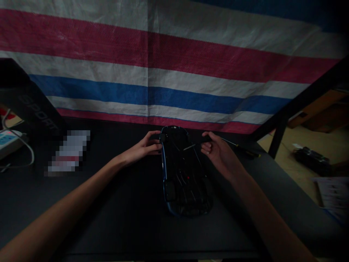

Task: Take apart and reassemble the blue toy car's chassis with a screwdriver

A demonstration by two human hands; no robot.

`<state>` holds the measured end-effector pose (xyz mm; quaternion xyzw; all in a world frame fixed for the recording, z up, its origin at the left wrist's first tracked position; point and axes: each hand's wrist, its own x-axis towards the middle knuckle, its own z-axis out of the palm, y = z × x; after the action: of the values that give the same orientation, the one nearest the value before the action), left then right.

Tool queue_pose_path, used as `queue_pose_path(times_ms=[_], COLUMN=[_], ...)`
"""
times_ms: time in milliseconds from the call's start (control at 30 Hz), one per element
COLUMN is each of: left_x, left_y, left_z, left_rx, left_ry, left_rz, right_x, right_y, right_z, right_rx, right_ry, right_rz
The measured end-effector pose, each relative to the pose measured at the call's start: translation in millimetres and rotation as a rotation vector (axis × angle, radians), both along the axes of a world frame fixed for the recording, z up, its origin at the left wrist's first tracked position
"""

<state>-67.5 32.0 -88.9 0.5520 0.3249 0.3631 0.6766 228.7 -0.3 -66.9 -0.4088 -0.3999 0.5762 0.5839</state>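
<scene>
A toy car with a dark underside and blue body edges lies wheels-up on the black flat-topped bench, between the two hands. The left hand has its spread fingers against the car's far left side; whether its grip is closed on the edge cannot be told. The right hand has its grip closed on a thin metal-shafted screwdriver, its tip over the underside, contact unclear. A yellow-and-black-handled screwdriver lies beyond the right hand, before a red, white and blue striped woven sheet.
</scene>
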Motion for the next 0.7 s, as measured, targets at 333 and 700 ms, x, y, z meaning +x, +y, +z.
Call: queue_pose_path(times_ms=[333, 700], left_x=[0, 3], left_y=[-1, -3], left_z=[0.0, 3.5], left_rx=[-0.006, 0.066], left_ry=[0.048, 0.132], left_rz=[-0.021, 0.011], right_x=[-9, -13], right_y=[-5, -9], right_z=[-4.2, -3.8], right_rx=[0.119, 0.218], right_ry=[-0.183, -0.362], right_rz=[0.032, -0.093])
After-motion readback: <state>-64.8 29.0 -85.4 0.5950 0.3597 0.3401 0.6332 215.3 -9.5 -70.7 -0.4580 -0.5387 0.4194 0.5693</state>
